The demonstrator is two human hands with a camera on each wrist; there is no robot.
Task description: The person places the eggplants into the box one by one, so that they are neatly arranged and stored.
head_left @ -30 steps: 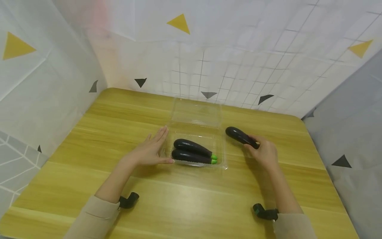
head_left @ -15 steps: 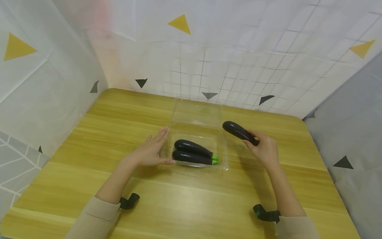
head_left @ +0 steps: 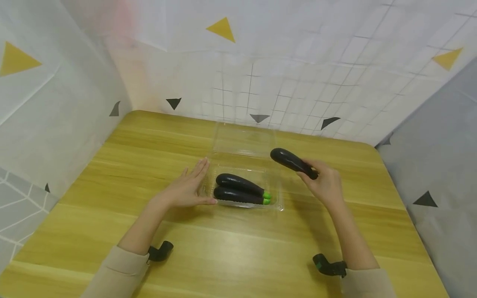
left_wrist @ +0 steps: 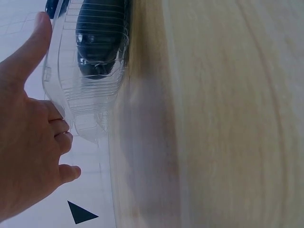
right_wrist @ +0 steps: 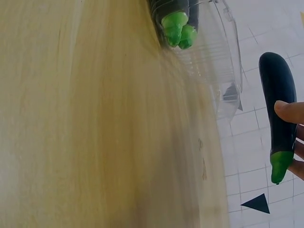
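A clear plastic clamshell box (head_left: pixel 275 186) stands with its lid (head_left: pixel 244 138) folded back. Two dark eggplants with green stems lie side by side in it, a rear eggplant (head_left: pixel 238 183) and a front eggplant (head_left: pixel 238 195). My left hand (head_left: pixel 186 188) rests against the box's left side, fingers straight and thumb at the front corner. Above the table, right of the box, my right hand (head_left: pixel 325 182) grips a third eggplant (head_left: pixel 288 158) near its stem end. In the right wrist view that eggplant (right_wrist: pixel 279 90) shows its green stem, with the thumb across its body.
The wooden table (head_left: pixel 238 252) has a rounded far edge close to a white patterned backdrop (head_left: pixel 186 74). Grey-white sheets hang at both sides. A black wrist mount (head_left: pixel 161 251) sits on the left forearm, another wrist mount (head_left: pixel 329 265) on the right.
My right hand has lifted the third eggplant off the table and carried it a little left, toward the box. The left hand stays in place at the box's side.
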